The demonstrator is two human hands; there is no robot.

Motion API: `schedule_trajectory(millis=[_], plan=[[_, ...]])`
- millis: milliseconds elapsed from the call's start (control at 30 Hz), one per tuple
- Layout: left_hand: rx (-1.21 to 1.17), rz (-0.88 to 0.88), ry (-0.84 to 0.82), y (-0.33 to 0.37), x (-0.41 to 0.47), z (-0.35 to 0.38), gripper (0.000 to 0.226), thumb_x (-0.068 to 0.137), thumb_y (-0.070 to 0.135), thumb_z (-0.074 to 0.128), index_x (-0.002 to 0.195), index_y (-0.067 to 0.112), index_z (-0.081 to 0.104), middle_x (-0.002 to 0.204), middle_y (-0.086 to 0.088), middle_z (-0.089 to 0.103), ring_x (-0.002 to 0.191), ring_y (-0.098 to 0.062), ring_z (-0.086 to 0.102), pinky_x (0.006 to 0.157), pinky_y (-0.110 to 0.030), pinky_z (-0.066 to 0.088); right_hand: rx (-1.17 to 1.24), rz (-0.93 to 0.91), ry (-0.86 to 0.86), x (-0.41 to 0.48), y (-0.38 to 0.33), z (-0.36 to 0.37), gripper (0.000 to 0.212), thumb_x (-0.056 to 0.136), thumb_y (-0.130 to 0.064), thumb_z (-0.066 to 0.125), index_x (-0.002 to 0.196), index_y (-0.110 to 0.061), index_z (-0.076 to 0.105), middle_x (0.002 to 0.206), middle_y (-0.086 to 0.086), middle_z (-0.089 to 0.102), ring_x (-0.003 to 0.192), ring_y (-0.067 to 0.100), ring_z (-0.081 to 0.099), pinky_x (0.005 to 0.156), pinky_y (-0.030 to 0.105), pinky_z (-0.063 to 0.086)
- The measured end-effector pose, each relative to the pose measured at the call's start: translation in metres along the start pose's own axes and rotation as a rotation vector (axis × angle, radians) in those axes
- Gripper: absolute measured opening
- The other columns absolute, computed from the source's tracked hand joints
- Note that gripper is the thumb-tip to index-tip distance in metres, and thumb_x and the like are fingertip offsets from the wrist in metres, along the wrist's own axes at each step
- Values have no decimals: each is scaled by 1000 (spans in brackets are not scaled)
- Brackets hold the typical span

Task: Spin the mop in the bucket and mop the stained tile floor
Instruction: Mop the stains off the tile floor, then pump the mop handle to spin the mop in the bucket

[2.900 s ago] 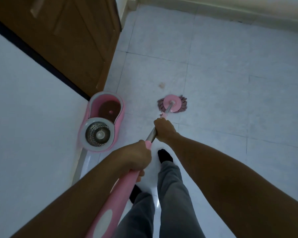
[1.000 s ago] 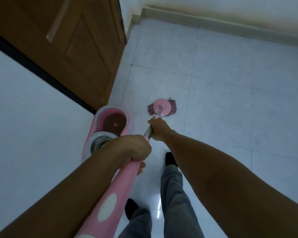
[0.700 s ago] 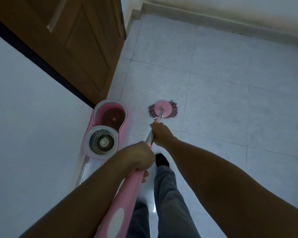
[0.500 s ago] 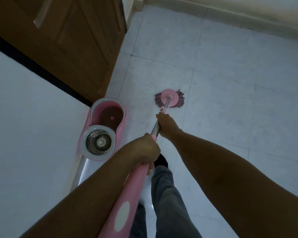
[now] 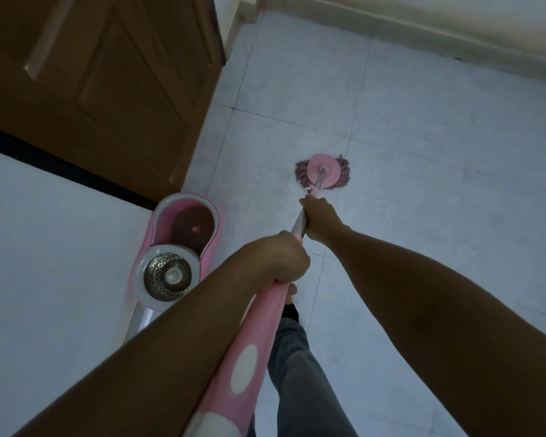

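Both hands are clamped on the mop handle: the left hand keeps its grip on the pink part, the right hand on the metal shaft just ahead of it. Beyond the right hand the mop head lies flat on the tile floor; the bucket stands left of the left hand, by the door

No legible text, labels, brands or numbers anywhere. Mop handle carries plain white ovals only, no lettering. Bucket shows no readable marking; door unmarked.
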State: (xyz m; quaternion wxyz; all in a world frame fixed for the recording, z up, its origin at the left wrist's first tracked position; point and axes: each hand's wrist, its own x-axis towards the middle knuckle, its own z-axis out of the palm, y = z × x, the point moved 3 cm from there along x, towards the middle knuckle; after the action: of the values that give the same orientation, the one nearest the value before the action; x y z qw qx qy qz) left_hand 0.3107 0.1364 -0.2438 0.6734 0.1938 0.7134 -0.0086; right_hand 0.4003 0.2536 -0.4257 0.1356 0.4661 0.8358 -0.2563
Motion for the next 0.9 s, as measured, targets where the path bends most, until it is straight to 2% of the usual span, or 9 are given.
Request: schedule_trajectory(millis=[133, 333, 433, 500, 600, 700, 767, 800, 900], plan=[[-24, -9, -38, -41, -31, -7, 39, 100, 22, 45, 137, 11, 40, 90, -13, 57, 61, -19, 57, 49, -29, 54, 18, 10, -27, -38, -34, 13, 20, 84, 0, 56, 102, -3, 60, 108, 16, 62, 100, 32, 61, 80, 37, 48], [-286, -85, -122, -124, -101, -42, 37, 96, 28, 49, 113, -3, 57, 93, -18, 66, 54, -22, 60, 45, -25, 52, 176, 81, 1, -110, -114, 48, 39, 78, 4, 49, 112, -4, 67, 112, 18, 68, 108, 33, 62, 88, 37, 54], [-632, -13, -182, -167, -133, -64, 37, 100, 17, 41, 126, -6, 51, 107, -31, 63, 57, -29, 62, 47, -30, 57, 220, 116, 14, -140, -152, 64, 28, 78, 2, 49, 97, -8, 67, 99, 15, 69, 100, 33, 64, 72, 34, 51], [-840, 203, -192, -194, -147, -75, 33, 103, 6, 39, 131, -6, 50, 111, -37, 60, 68, -35, 67, 60, -37, 63, 249, 117, 48, -151, -170, 69, 16, 82, -3, 52, 89, -13, 63, 88, 11, 66, 89, 31, 64, 60, 30, 39], [-812, 494, -26, -217, -161, -81, 30, 101, 4, 47, 129, -2, 57, 113, -30, 67, 94, -35, 72, 84, -42, 59, 271, 88, 92, -159, -193, 55, 15, 89, -9, 52, 98, -18, 62, 88, 9, 66, 82, 28, 64, 58, 29, 35], [-489, 661, 253, -205, -159, -84, 36, 97, 4, 55, 130, 18, 58, 119, -11, 68, 108, -15, 67, 89, -29, 57, 208, 62, 124, -158, -201, 31, 15, 93, -18, 54, 106, -19, 61, 91, 8, 64, 78, 26, 61, 60, 30, 39], [-310, 772, 415, -191, -152, -85, 35, 98, 17, 58, 133, 23, 56, 119, -2, 66, 108, -8, 64, 93, -25, 54, 199, 47, 155, -152, -201, 20, 14, 92, -21, 57, 105, -19, 60, 90, 8, 65, 79, 27, 64, 62, 32, 45], [-312, 791, 489, -182, -148, -84, 34, 98, 26, 57, 132, 24, 55, 118, 0, 66, 107, -8, 63, 92, -23, 53, 204, 43, 166, -149, -203, 14, 14, 92, -22, 58, 105, -19, 60, 89, 8, 65, 78, 28, 64, 62, 32, 48], [-567, 803, 632, -148, -143, -74, 30, 98, 45, 45, 125, 35, 50, 120, 9, 61, 105, 0, 57, 81, -11, 43, 227, 14, 215, -135, -206, -5, 14, 93, -24, 58, 106, -21, 58, 82, 2, 64, 70, 21, 64, 59, 30, 49]])
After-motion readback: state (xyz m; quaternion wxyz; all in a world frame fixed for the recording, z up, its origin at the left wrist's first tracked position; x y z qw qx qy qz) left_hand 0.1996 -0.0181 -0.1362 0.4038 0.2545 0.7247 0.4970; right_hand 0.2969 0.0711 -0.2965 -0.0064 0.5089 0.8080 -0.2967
